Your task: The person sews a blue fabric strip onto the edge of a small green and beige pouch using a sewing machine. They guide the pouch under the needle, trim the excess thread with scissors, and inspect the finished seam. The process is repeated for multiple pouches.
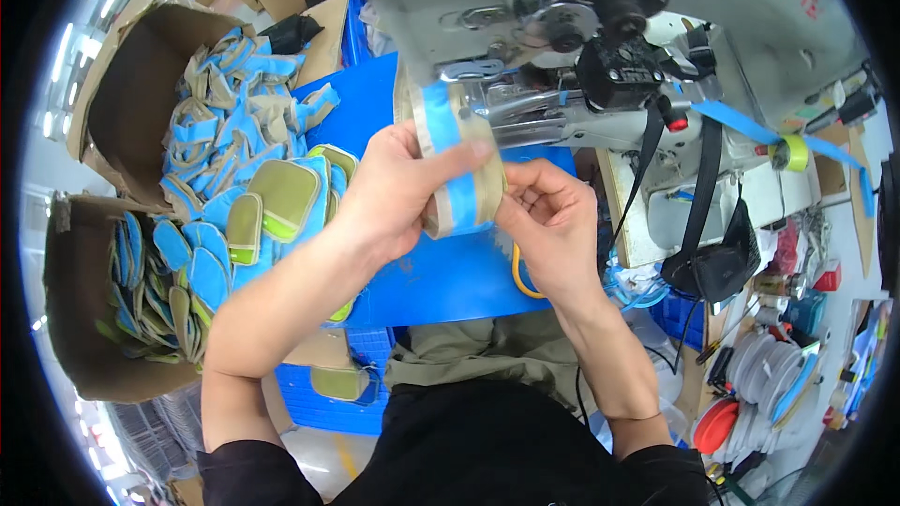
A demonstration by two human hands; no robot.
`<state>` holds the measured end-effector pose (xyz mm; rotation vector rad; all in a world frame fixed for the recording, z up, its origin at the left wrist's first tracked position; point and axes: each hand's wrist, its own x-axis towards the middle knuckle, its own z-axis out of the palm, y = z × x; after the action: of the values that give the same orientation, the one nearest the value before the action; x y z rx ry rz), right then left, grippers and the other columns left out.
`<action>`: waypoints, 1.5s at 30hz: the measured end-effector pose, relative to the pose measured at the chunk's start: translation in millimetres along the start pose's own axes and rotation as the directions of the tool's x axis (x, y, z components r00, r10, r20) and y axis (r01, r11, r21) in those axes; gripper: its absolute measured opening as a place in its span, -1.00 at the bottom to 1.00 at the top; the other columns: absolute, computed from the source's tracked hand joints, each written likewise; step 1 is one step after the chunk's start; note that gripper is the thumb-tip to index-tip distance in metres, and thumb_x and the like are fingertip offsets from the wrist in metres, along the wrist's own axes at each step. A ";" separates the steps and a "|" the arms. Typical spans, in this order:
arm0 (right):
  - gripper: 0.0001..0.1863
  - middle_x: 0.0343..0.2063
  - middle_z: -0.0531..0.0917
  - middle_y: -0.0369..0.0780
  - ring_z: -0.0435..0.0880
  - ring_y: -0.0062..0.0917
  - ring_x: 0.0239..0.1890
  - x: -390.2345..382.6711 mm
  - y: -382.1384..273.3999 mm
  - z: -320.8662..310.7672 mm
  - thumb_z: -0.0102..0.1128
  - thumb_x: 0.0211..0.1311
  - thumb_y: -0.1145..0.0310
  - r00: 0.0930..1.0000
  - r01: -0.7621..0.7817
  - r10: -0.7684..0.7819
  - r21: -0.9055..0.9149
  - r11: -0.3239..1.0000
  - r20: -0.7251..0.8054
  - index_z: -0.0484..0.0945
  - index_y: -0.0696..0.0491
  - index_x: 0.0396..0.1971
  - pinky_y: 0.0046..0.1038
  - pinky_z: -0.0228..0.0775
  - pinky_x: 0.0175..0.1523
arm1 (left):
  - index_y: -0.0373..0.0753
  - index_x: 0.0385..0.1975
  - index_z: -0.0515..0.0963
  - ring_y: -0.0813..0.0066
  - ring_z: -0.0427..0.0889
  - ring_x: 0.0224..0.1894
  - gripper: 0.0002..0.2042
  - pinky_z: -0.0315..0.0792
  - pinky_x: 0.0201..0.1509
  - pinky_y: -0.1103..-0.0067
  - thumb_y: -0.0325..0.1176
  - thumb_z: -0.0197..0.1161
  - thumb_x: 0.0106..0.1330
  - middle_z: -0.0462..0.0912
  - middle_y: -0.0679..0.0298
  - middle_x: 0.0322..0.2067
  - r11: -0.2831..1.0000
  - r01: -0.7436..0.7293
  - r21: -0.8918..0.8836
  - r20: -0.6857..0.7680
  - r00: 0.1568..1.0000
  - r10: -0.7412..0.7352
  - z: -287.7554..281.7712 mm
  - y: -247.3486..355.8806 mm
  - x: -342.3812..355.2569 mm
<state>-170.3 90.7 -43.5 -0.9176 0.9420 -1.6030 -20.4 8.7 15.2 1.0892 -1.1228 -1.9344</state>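
Beneath the head of the sewing machine (712, 0), both my hands hold a beige fabric band (466, 211) with a blue stripe down its middle. My left hand (386, 189) is closed round its left side, the thumb lying across the front and the other fingers hidden behind. At the band's lower right edge, my right hand (558, 225) pinches with thumb and forefinger, its other fingers curled. The band's upper end is close to the machine's arm. Whether it touches the needle area cannot be seen.
Left, a carton (127, 84) holds a heap of similar bands (230, 112). Below it, another carton (70, 300) contains sole-shaped pads, with more green and blue pads (286, 192) on the blue table (422, 286). Blue tape (736, 120) and black straps (708, 178) hang at the right.
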 end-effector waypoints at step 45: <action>-0.77 -0.36 0.73 -0.20 0.72 -0.51 -0.32 15.1 30.5 11.3 0.39 0.08 0.57 0.899 0.338 -0.409 -0.347 0.875 -0.155 0.68 0.12 -0.22 -0.47 0.54 -0.18 | -0.34 -0.11 0.65 0.57 0.73 -0.27 -0.79 0.63 -0.16 0.59 -0.47 0.43 0.31 0.77 0.24 -0.24 0.987 -0.106 0.123 0.069 0.993 0.098 -13.9 -1.0 6.8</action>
<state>-151.4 69.1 -65.0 -1.2143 1.2601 -1.9537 -11.3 -1.6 8.1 1.0224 -1.3251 -1.8496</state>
